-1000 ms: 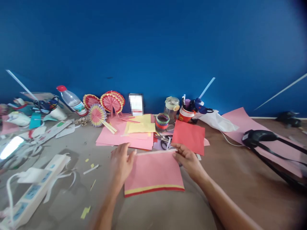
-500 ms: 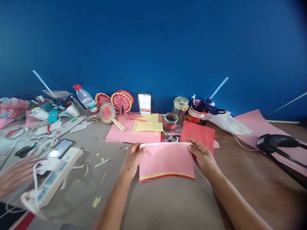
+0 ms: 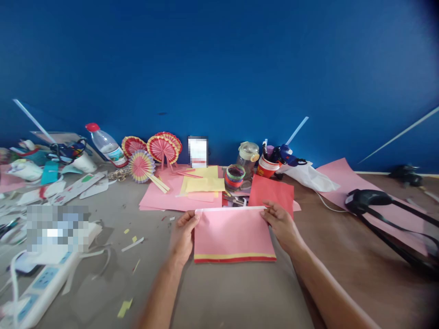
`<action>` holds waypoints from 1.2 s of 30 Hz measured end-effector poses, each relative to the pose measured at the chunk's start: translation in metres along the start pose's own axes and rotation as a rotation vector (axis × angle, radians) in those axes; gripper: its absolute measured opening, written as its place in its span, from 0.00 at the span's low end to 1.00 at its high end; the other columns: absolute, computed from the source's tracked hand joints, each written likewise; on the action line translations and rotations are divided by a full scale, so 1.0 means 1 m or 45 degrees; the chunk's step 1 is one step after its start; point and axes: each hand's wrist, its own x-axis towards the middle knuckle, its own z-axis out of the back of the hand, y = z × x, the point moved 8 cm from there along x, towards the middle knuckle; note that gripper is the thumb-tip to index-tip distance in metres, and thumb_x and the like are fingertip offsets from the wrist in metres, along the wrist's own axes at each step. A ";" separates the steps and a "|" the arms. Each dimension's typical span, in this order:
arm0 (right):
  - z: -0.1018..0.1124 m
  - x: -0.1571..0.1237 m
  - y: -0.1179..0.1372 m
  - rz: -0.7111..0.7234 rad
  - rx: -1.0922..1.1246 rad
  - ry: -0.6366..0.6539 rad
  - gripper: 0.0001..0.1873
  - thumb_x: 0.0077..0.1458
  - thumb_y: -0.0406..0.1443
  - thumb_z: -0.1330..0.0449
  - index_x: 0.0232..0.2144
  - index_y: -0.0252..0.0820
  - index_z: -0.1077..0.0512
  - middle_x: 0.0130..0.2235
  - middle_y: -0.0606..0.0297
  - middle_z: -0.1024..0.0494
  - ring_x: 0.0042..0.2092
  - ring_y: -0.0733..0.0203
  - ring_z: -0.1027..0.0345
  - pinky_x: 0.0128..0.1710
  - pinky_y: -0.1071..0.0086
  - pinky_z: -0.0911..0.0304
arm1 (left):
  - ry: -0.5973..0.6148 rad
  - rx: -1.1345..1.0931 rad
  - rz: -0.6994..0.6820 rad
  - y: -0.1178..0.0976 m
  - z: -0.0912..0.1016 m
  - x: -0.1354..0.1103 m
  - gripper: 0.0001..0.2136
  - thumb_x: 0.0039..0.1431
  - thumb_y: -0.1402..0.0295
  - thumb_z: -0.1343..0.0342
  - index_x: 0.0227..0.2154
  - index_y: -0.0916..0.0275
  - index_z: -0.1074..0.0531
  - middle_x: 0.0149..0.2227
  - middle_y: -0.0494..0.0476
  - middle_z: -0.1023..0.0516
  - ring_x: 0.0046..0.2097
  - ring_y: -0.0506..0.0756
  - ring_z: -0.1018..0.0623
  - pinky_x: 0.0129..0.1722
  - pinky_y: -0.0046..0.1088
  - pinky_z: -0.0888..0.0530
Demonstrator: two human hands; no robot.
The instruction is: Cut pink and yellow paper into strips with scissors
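Observation:
A pink sheet of paper (image 3: 234,233) hangs between my two hands, just above the grey-brown table. Its top edge carries a white strip, and its bottom edge has a yellow and a red band. My left hand (image 3: 184,234) pinches the upper left corner between thumb and fingers. At the upper right corner, my right hand (image 3: 280,225) is closed on the edge in the same way. Just behind the sheet lie a red sheet of paper (image 3: 272,194) and a few tools, partly covered, one of which looks like scissors (image 3: 235,199).
Pleated paper fans (image 3: 163,148) lean against the blue wall beside a plastic bottle (image 3: 109,145). Yellow paper (image 3: 202,183), tape rolls (image 3: 235,176), a clear jar (image 3: 247,157) and a red cup (image 3: 268,165) stand behind. A power strip (image 3: 44,283) lies left, a black strapped device (image 3: 370,201) right.
The view has turned slightly right, so the things on the table appear further left. The pink sheet's lower edge, curved before, now looks straighter. The other person's hand at the left no longer shows.

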 end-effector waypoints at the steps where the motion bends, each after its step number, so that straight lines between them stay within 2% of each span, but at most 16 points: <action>1: 0.000 0.001 -0.001 -0.006 -0.008 0.003 0.29 0.43 0.43 0.34 0.47 0.40 0.33 0.27 0.71 0.29 0.30 0.62 0.35 0.30 0.70 0.41 | 0.009 -0.057 0.023 0.001 -0.001 0.000 0.14 0.39 0.64 0.30 0.25 0.65 0.28 0.23 0.48 0.25 0.24 0.46 0.28 0.26 0.20 0.32; 5: -0.001 0.005 -0.004 0.004 -0.091 0.026 0.29 0.45 0.43 0.36 0.49 0.39 0.35 0.27 0.70 0.29 0.30 0.62 0.35 0.30 0.69 0.40 | -0.015 -0.268 0.105 0.005 -0.003 -0.002 0.14 0.35 0.69 0.29 0.22 0.64 0.30 0.23 0.46 0.25 0.25 0.46 0.27 0.27 0.19 0.32; 8: 0.001 0.005 0.000 0.084 -0.278 0.020 0.28 0.48 0.43 0.40 0.50 0.38 0.36 0.28 0.68 0.29 0.30 0.61 0.35 0.30 0.67 0.38 | -0.012 -0.325 0.134 0.007 -0.005 -0.003 0.14 0.35 0.69 0.29 0.23 0.63 0.31 0.23 0.46 0.25 0.25 0.46 0.27 0.27 0.19 0.32; 10: 0.010 -0.002 0.019 0.261 -0.495 -0.114 0.26 0.48 0.42 0.41 0.50 0.39 0.35 0.32 0.63 0.28 0.32 0.59 0.34 0.32 0.64 0.36 | -0.019 -0.267 0.113 0.008 -0.006 -0.004 0.14 0.36 0.67 0.29 0.24 0.63 0.30 0.23 0.45 0.26 0.25 0.46 0.28 0.27 0.19 0.32; 13: 0.015 -0.036 0.070 0.694 -0.821 -0.408 0.22 0.50 0.39 0.43 0.48 0.40 0.33 0.41 0.56 0.29 0.39 0.54 0.34 0.38 0.60 0.35 | -0.060 -0.083 0.049 0.008 -0.006 -0.006 0.15 0.39 0.62 0.31 0.26 0.62 0.29 0.22 0.45 0.28 0.24 0.45 0.31 0.25 0.19 0.35; 14: 0.010 -0.050 0.086 0.816 -0.859 -0.434 0.18 0.52 0.37 0.45 0.47 0.40 0.33 0.41 0.56 0.29 0.39 0.55 0.34 0.39 0.60 0.35 | -0.078 -0.022 0.021 0.007 -0.007 -0.007 0.15 0.40 0.61 0.31 0.27 0.63 0.28 0.22 0.46 0.28 0.24 0.45 0.31 0.25 0.19 0.35; 15: 0.000 -0.063 0.099 0.907 -0.856 -0.389 0.14 0.54 0.35 0.46 0.44 0.42 0.32 0.39 0.58 0.28 0.38 0.56 0.33 0.39 0.62 0.34 | -0.095 0.028 -0.014 0.006 -0.008 -0.008 0.16 0.40 0.59 0.31 0.28 0.63 0.28 0.23 0.46 0.28 0.25 0.46 0.31 0.25 0.19 0.35; 16: -0.015 -0.073 0.109 0.977 -0.826 -0.272 0.10 0.56 0.33 0.47 0.41 0.43 0.31 0.36 0.60 0.27 0.37 0.58 0.32 0.38 0.65 0.34 | -0.108 0.073 -0.050 0.005 -0.009 -0.010 0.17 0.40 0.58 0.32 0.30 0.63 0.28 0.24 0.47 0.28 0.26 0.46 0.31 0.25 0.20 0.35; 18: -0.049 -0.091 0.121 1.071 -0.749 -0.033 0.09 0.58 0.31 0.48 0.39 0.43 0.30 0.35 0.61 0.26 0.37 0.60 0.30 0.37 0.68 0.34 | -0.112 0.156 -0.098 0.003 -0.013 -0.014 0.18 0.42 0.57 0.33 0.33 0.63 0.27 0.27 0.48 0.28 0.27 0.47 0.31 0.26 0.20 0.34; 20: -0.083 -0.102 0.125 1.145 -0.692 0.133 0.09 0.58 0.29 0.49 0.38 0.43 0.30 0.37 0.60 0.25 0.39 0.60 0.30 0.39 0.68 0.34 | -0.091 0.237 -0.136 0.002 -0.017 -0.017 0.17 0.45 0.56 0.35 0.34 0.62 0.28 0.28 0.49 0.27 0.28 0.48 0.30 0.27 0.21 0.34; 24: -0.127 -0.099 0.113 1.163 -0.702 0.206 0.11 0.59 0.28 0.50 0.35 0.42 0.29 0.34 0.59 0.25 0.36 0.59 0.31 0.36 0.66 0.34 | -0.107 0.442 -0.386 -0.013 -0.019 -0.023 0.11 0.48 0.60 0.38 0.31 0.61 0.26 0.29 0.51 0.26 0.32 0.51 0.28 0.32 0.24 0.31; 26: -0.138 -0.095 0.108 1.188 -0.734 0.198 0.11 0.59 0.28 0.51 0.35 0.42 0.29 0.34 0.59 0.25 0.36 0.58 0.31 0.36 0.65 0.35 | -0.112 0.535 -0.493 -0.019 -0.020 -0.025 0.07 0.49 0.63 0.38 0.29 0.61 0.25 0.29 0.52 0.24 0.33 0.52 0.27 0.35 0.26 0.30; 29: -0.143 -0.092 0.104 1.228 -0.788 0.147 0.10 0.58 0.28 0.50 0.34 0.41 0.29 0.33 0.58 0.25 0.36 0.57 0.32 0.36 0.64 0.35 | -0.101 0.614 -0.578 -0.025 -0.022 -0.029 0.04 0.50 0.66 0.40 0.28 0.59 0.23 0.30 0.52 0.22 0.33 0.53 0.26 0.37 0.27 0.30; 36: -0.142 -0.093 0.100 1.245 -0.775 0.093 0.09 0.57 0.27 0.50 0.33 0.42 0.32 0.32 0.60 0.25 0.35 0.58 0.32 0.35 0.66 0.37 | -0.053 0.774 -0.630 -0.028 -0.026 -0.032 0.05 0.54 0.67 0.45 0.30 0.58 0.23 0.31 0.53 0.22 0.34 0.53 0.25 0.37 0.26 0.30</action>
